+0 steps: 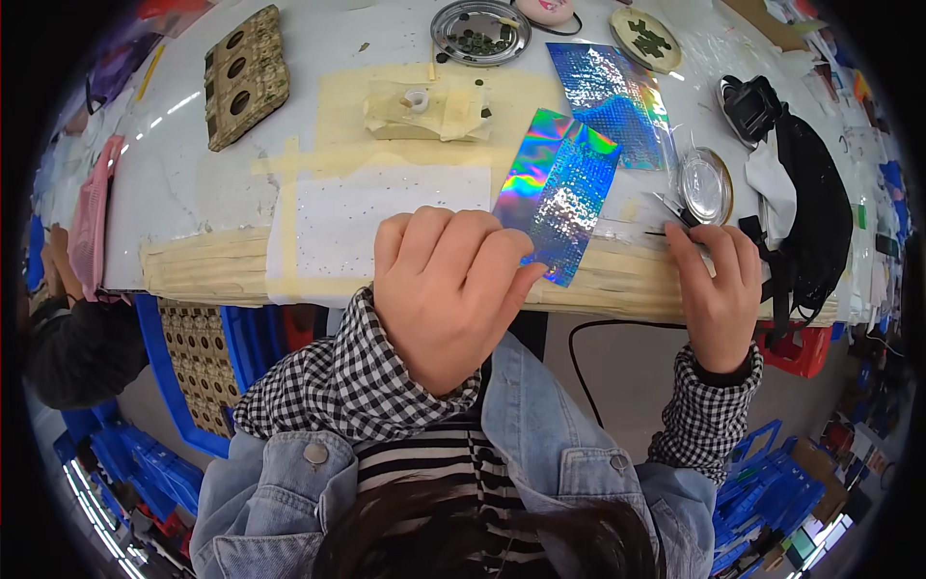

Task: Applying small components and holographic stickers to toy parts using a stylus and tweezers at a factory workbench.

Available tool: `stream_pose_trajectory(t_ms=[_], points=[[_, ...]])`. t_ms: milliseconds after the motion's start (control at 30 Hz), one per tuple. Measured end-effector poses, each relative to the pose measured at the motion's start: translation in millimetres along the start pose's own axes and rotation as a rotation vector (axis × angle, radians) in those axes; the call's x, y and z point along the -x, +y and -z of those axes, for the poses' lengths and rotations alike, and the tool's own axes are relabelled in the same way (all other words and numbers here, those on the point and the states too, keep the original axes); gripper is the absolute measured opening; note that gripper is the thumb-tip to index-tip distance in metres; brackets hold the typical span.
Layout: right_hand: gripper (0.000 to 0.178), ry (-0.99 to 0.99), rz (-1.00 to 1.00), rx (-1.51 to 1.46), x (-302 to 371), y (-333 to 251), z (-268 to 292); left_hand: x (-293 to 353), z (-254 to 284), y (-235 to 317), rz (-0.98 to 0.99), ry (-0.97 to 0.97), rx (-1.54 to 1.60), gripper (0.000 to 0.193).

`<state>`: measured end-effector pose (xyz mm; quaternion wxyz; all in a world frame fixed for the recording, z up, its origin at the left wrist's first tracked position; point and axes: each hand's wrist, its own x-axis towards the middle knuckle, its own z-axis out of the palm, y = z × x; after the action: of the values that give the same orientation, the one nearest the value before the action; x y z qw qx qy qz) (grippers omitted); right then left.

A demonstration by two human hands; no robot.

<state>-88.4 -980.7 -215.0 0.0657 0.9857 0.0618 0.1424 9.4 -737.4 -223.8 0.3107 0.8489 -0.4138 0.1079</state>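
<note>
My left hand (449, 289) is closed, thumb against fingers, on the lower end of a shiny holographic strip (569, 198). The strip tilts up over the table edge, half of it smooth and half patterned with small shapes. At the right, the fingers of my right hand (716, 280) curl round a small pointed tool (683, 212) with a black handle and metal tips; its exact kind is unclear. Just beyond that hand stands a round shallow metal dish (706, 185). A larger holographic sheet (612, 101) lies behind the strip.
White paper with scattered specks (381, 227) is taped to the table. Behind it are a tape-covered block (429, 108), a metal plate of dark pieces (480, 34) and a dish of green pieces (644, 41). A three-hole patterned panel (246, 77) lies left; a black bag (815, 212) right.
</note>
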Motion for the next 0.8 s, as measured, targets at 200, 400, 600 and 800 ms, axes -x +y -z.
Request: stream_pose_trajectory(t_ms=[200,400,600,800], points=[[0.022,0.119,0.051,-0.163,-4.2,0.3,-1.0,6.4,8.0,1.5,-0.018,0.003,0.159,0.021],[0.023,0.299,-0.01,-0.54,-1.8,-13.0,-14.8,13.2,12.0,3.6,-0.012,-0.061,0.238,0.021],[0.033,0.429,-0.081,-0.766,0.8,-18.9,-15.0,21.9,10.9,8.7,-0.039,-0.128,0.278,0.022],[0.027,0.275,-0.075,-0.491,2.0,-62.6,11.1,27.0,10.6,7.4,-0.02,-0.122,0.42,0.02]])
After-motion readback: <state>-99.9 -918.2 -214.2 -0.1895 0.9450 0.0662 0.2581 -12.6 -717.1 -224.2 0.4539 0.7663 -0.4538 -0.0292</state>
